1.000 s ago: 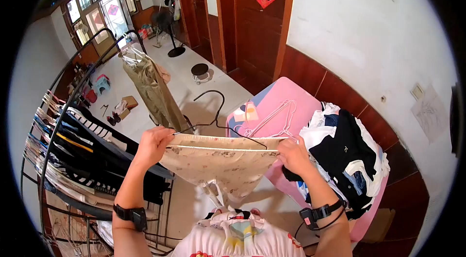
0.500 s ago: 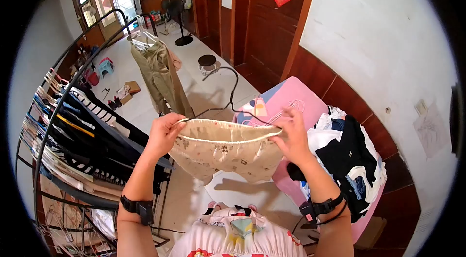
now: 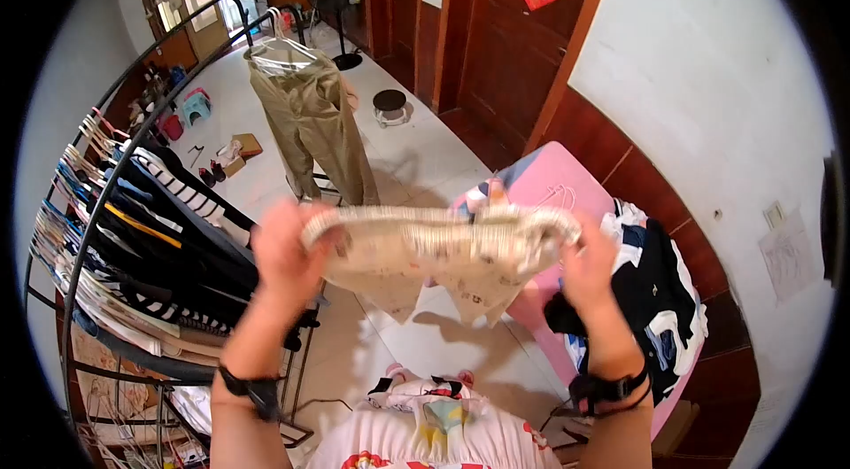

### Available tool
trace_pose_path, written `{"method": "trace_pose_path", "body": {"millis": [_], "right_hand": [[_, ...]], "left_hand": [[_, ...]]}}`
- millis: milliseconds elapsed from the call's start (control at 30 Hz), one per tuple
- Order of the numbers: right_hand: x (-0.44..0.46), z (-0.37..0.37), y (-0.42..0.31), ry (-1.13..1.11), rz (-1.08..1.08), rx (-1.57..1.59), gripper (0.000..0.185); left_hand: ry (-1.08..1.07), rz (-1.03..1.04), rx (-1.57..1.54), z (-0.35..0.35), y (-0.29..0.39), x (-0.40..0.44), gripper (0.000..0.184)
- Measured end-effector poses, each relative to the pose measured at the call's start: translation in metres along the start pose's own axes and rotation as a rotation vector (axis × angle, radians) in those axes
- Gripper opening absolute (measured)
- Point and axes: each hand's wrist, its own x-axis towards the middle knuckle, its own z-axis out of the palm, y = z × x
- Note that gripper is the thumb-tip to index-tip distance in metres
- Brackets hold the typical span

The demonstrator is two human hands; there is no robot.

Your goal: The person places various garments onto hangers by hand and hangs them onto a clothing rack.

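Note:
Beige patterned shorts [image 3: 425, 256] with a gathered elastic waistband stretch between my hands in front of me, their two legs hanging down. My left hand [image 3: 288, 248] is closed on the left end of the waistband. Closed on the other end is my right hand [image 3: 589, 261]. Both hands and the cloth are blurred by motion. The black wire hanger does not show clearly; the fabric may hide it.
To the left stands a black clothes rack [image 3: 97, 230] full of hung garments. Khaki trousers [image 3: 310, 106] hang at its far end. On the right, a pink table [image 3: 553, 172] bears a clothes pile [image 3: 651, 283]. A round stool [image 3: 390, 101] stands beyond.
The shorts have been pulled wider and their waistband opening has turned out of sight. The hanger's hook no longer shows above them. My right hand has moved right and down.

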Motion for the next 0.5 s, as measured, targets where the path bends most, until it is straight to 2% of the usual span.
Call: {"method": "trace_pose_path", "body": {"millis": [33,67,100,133,167,233,267,300,367,433,500], "right_hand": [[-0.035,0.023,0.019,-0.153,0.028,-0.058,0.022],[-0.059,0.038,0.041,-0.719,0.125,-0.363,0.022],[-0.082,0.047,0.044,-0.704,-0.1,-0.337,0.024],[-0.086,0.051,0.036,-0.878,0.036,-0.27,0.024],[-0.079,0.054,0.035,-0.883,0.03,-0.267,0.024],[-0.048,0.057,0.015,-0.714,0.136,-0.193,0.026],[-0.027,0.059,0.01,-0.669,0.2,-0.096,0.026],[-0.01,0.057,0.0,-0.665,0.191,-0.093,0.026],[0.019,0.056,-0.013,-0.551,0.256,0.106,0.024],[0.035,0.062,-0.009,-0.555,0.25,0.12,0.019],[0.052,0.064,-0.012,-0.529,0.26,0.338,0.019]], "left_hand": [[-0.273,-0.069,-0.04,0.013,0.008,-0.037,0.016],[-0.613,-0.605,-0.609,0.047,-0.016,-0.107,0.016],[-0.796,-0.103,-0.393,0.054,-0.028,-0.136,0.016],[-1.141,-0.199,-0.372,0.04,-0.019,-0.126,0.015],[-1.14,-0.208,-0.37,0.032,-0.024,-0.113,0.015],[-0.902,-0.217,-0.231,0.023,-0.049,-0.07,0.015],[-0.752,-0.386,-0.516,0.024,-0.063,-0.047,0.017],[-0.635,-0.393,-0.493,0.014,-0.062,-0.023,0.017],[-0.504,-0.416,-0.451,0.017,-0.076,-0.008,0.018],[-0.485,-0.455,-0.457,0.021,-0.086,0.002,0.017],[-0.434,-0.549,-0.471,0.028,-0.096,0.002,0.012]]}}
